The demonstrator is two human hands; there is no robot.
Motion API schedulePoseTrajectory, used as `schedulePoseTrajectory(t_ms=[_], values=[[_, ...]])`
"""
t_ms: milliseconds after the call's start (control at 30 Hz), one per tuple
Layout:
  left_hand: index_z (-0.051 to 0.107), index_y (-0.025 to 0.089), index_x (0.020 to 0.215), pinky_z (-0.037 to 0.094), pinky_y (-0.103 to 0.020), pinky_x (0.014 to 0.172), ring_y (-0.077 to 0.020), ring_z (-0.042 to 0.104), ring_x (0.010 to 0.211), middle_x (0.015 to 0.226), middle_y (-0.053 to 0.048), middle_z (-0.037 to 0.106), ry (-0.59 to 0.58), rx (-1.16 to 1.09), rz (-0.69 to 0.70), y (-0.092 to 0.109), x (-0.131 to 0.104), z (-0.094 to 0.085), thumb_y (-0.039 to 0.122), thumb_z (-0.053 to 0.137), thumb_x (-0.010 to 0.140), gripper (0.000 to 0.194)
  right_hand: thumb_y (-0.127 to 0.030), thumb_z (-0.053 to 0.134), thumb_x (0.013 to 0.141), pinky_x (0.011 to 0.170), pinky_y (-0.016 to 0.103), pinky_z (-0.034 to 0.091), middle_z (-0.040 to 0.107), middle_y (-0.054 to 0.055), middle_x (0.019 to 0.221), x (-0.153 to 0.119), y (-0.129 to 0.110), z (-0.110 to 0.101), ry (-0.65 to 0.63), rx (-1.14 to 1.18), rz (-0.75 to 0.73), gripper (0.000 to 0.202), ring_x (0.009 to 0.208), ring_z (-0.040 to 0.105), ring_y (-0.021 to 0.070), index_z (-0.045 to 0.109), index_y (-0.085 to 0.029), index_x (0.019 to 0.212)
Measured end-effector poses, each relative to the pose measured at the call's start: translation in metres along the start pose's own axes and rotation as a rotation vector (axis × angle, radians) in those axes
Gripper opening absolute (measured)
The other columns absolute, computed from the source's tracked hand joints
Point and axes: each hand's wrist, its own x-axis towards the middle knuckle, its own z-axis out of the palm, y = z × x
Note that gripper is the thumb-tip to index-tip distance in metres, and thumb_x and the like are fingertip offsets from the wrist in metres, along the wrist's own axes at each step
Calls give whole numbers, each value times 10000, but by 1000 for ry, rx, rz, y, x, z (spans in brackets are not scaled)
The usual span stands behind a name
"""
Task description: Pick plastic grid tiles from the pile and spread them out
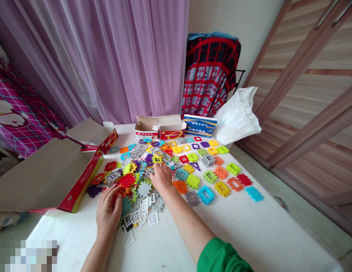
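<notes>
A mixed heap of interlocking plastic building blocks (144,189) in many colours lies on the white table. My right hand (162,177) reaches into its middle, fingers bent and closed at a yellow building block (157,159) with a window-like cutout; part of the grip is hidden. At the near left edge of the heap rests my left hand (109,207), its fingers stretched out and thumb apart, by a red block (127,180). Just right of that hand lie several white window-frame pieces (136,216).
Separate block pieces lie in loose rows on the right, including a blue ring-shaped block (206,195). Open red cardboard boxes (82,177) stand left; smaller boxes (171,134) and a blue box (200,125) stand at the back. A white plastic bag (236,115) sits at the far right corner.
</notes>
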Motion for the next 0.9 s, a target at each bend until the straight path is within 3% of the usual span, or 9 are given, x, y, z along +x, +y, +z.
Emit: schedulePoseTrajectory(t_ms=[100, 267, 333, 433, 500, 633, 767, 900], values=[[663, 227, 1071, 463, -492, 1041, -277, 597, 1181, 1224, -111, 671, 17, 31, 9, 6, 2, -3, 366, 508, 908, 265, -210, 558, 887, 853, 321, 488, 701, 78, 987, -12, 6, 5, 107, 232, -32, 115, 959, 631, 210, 662, -217, 933], [688, 219, 1035, 445, -524, 1031, -305, 610, 1150, 1181, -129, 690, 43, 86, 83, 36, 5, -12, 415, 546, 884, 286, -292, 570, 837, 722, 293, 535, 699, 15, 855, -51, 27, 18, 188, 847, 79, 96, 763, 662, 164, 620, -235, 896], [703, 239, 1009, 518, -458, 919, -270, 669, 993, 1058, -95, 732, -41, 18, 13, 59, 4, -11, 483, 554, 865, 321, -365, 594, 804, 621, 278, 544, 674, -15, 788, -66, 38, 18, 161, 1110, 184, 196, 660, 650, 150, 601, -236, 952], [715, 252, 1019, 542, -322, 625, -205, 687, 734, 926, -54, 756, -329, -218, -282, 101, 1, 0, 604, 551, 821, 436, -447, 655, 747, 534, 262, 543, 641, -35, 756, -84, 53, 9, 157, 1335, 297, 379, 591, 632, 138, 577, -230, 1047], [725, 222, 992, 529, -305, 590, -174, 656, 622, 833, -49, 755, -517, -441, -441, 127, -1, 12, 674, 586, 754, 530, -458, 671, 742, 546, 261, 554, 642, -30, 760, -93, 61, -1, 179, 1354, 296, 424, 594, 633, 133, 576, -226, 1084], [715, 180, 868, 416, -231, 434, -105, 542, 494, 777, -53, 732, -616, -722, -638, 164, -5, 32, 713, 665, 650, 578, -440, 616, 807, 576, 275, 571, 647, -14, 763, -107, 75, -15, 165, 1272, 227, 429, 613, 639, 140, 578, -225, 1176], [693, 177, 756, 305, -193, 375, -76, 483, 461, 726, -42, 699, -673, -758, -671, 178, -6, 38, 693, 678, 644, 528, -391, 544, 862, 628, 288, 576, 686, 32, 868, -119, 96, -27, 140, 1050, 112, 429, 690, 658, 156, 576, -232, 1259], [664, 182, 695, 281, -186, 374, -65, 460, 446, 678, -21, 668, -713, -773, -691, 185, -6, 39, 676, 690, 630, 499, -325, 648, 773, 751, 331, 583, 649, 108, 1196, -125, 116, -48, 118, 730, -48, 548, 965, 663, 221, 568, -227, 1306]])
